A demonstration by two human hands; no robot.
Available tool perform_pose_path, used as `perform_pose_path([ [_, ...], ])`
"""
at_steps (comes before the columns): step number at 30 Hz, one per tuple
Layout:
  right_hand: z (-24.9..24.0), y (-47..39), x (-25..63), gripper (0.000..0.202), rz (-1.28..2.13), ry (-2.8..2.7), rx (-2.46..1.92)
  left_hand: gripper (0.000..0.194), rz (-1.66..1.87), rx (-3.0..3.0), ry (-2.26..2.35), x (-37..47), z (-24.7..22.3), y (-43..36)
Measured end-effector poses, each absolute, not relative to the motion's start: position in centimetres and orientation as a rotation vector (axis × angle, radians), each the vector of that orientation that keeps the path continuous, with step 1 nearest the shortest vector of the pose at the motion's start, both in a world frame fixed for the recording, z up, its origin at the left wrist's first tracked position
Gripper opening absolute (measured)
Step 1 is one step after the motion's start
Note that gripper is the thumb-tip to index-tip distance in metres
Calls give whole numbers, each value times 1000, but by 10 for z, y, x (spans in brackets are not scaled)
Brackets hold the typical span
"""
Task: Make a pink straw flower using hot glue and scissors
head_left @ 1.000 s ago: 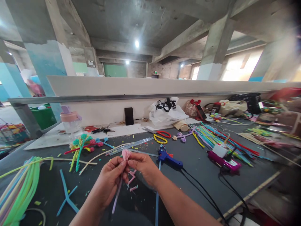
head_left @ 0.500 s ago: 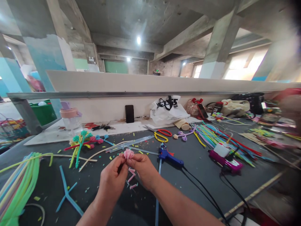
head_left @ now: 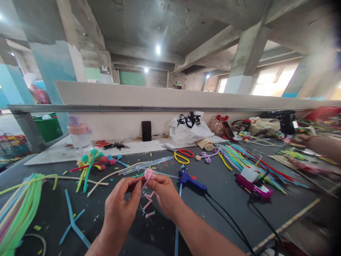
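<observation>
A small pink pipe-cleaner flower is held up in front of me over the dark table. My right hand pinches its right side between thumb and fingers. My left hand is closed too, its thumb and forefinger pinching at the flower's left side, where a thin pink piece shows. Below the fingers, several short pink pieces lie on the tabletop. Just right of my hands rests a blue hot glue gun with a clear glue stick in its back.
Scissors with red and yellow handles lie beyond the glue gun. Coloured pipe cleaners lie at the left, with more at the right beside a purple power strip. A phone leans on the back board. A person's blurred arm shows far right.
My left hand has shifted slightly left and its thumb and forefinger have spread into a wider loop. The flower has turned a little and moved slightly right.
</observation>
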State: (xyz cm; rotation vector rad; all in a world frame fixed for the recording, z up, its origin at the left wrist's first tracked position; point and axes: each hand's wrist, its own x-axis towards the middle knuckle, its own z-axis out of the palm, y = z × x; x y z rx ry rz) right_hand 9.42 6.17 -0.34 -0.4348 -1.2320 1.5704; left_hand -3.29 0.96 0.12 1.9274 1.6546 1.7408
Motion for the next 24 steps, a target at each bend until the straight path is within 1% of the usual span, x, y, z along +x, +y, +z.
perform_pose_path([
  [4, -6, 64, 93, 16, 1542, -1275, -434, 12, 1832, 2006, 1571, -31, -1, 12],
  [11, -6, 60, 92, 18, 1504, -1333, -411, 11, 1911, 2241, 1562, -31, -6, 12],
  [14, -3, 58, 95, 16, 1394, -1411, -418, 14, 1955, 2377, 1477, -31, -7, 11],
  [16, -1, 56, 97, 18, 1258, -1483, -427, 16, 1970, 2435, 1416, -31, -8, 10],
  [19, 4, 53, 101, 26, 923, -1635, -390, 18, 1967, 2455, 1372, -31, -6, 6],
  [22, 8, 51, 103, 36, 550, -1752, -319, 16, 1962, 2403, 1388, -30, -2, 1],
  [24, 10, 50, 104, 37, 391, -1783, -290, 14, 1938, 2380, 1414, -31, 0, -2],
])
